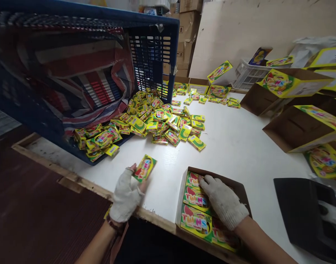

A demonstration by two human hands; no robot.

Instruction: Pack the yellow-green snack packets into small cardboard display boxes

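A white fingerless glove covers my left hand (pixel 127 194), which grips a small yellow-green packet (pixel 145 168) above the table's front edge. My right hand (pixel 222 200), also gloved, reaches into an open cardboard box (pixel 180 205) and rests on packets there. Its fingertips touch a packet (pixel 193 179) at the back left; whether they grip it cannot be seen. Rows of packets lie face up in the box, partly hidden under the hand. Beyond my hands a loose heap of similar packets (pixel 159 115) spreads out of a tipped blue crate.
The blue crate (pixel 174 55), lined with striped cloth, lies at the left. Open display boxes (pixel 277 84) are stacked at the right, above a black device (pixel 296 209). More packets and boxes line the white table's (pixel 225 139) far edge.
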